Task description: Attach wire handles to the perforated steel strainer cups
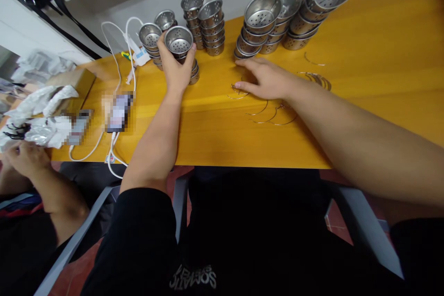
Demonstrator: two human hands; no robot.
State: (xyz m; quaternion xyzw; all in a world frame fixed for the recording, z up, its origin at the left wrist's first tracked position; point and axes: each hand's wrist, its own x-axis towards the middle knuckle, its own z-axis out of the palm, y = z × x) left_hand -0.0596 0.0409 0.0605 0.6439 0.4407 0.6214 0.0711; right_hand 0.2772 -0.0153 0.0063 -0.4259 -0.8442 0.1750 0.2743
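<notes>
My left hand (176, 67) is wrapped round a perforated metal cup (178, 40) at the top of a short stack, thumb on its right side and fingers on its left. My right hand (265, 77) hovers low over the table, thumb and fingers apart, holding nothing that I can see. Its fingertips are by the foot of a leaning stack of the same cups (250, 39). Thin curved wires (237, 95) lie under and near its thumb, and more wire arcs (274, 119) lie just in front of it.
More cup stacks (212, 27) stand along the wall, with a tall tilted one (305, 21) at the right. Loose wires (317, 79) lie beyond my right forearm. A phone (120, 113) and white cables (90, 152) are at the left, near another person's hand (29, 159) and plastic bags (45, 132).
</notes>
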